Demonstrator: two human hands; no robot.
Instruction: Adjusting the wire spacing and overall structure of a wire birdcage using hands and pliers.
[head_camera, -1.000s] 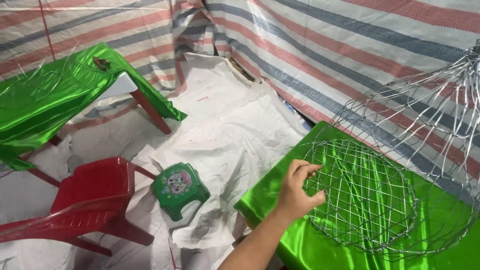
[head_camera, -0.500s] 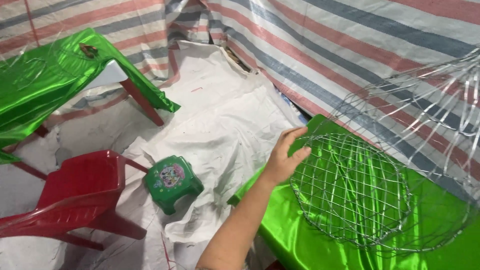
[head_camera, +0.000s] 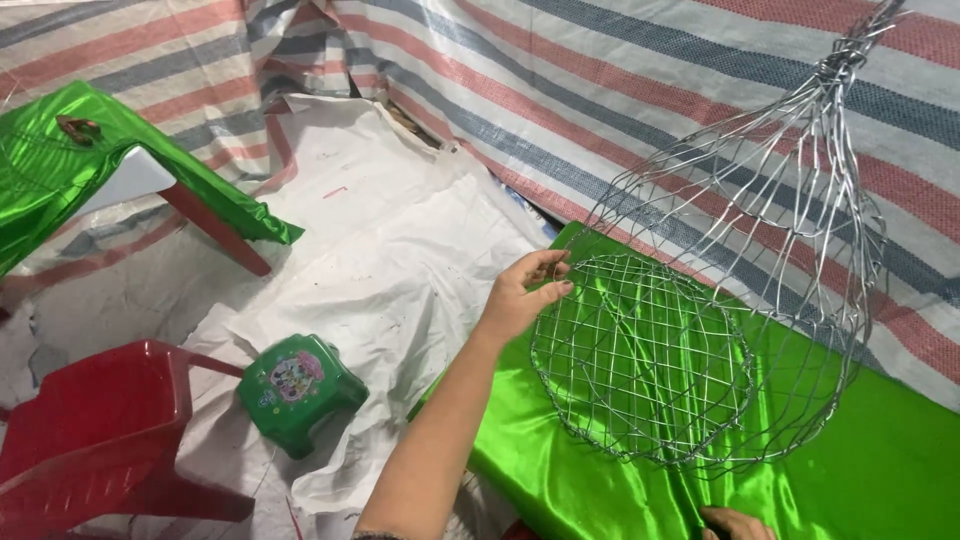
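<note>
A silver wire frame (head_camera: 640, 365) stands on a table draped in shiny green cloth (head_camera: 880, 470). It has a round mesh face, and curved ribs rise from it to a twisted tip (head_camera: 848, 62) at the upper right. My left hand (head_camera: 522, 298) pinches the mesh rim at its upper left edge, with my forearm reaching up from the bottom middle. Only the fingertips of my right hand (head_camera: 737, 523) show at the bottom edge, on the green cloth just below the frame. Its grip is hidden.
A small green stool (head_camera: 298, 388) lies on white sheeting (head_camera: 390, 240) on the floor. A red plastic chair (head_camera: 95, 440) stands at the lower left. Another green-draped table (head_camera: 60, 170) with red legs is at the upper left. A striped tarp (head_camera: 640, 90) hangs behind.
My left hand has slid up along the mesh rim to its upper left edge. The view has shifted, and more of the frame's ribs and twisted tip now show.
</note>
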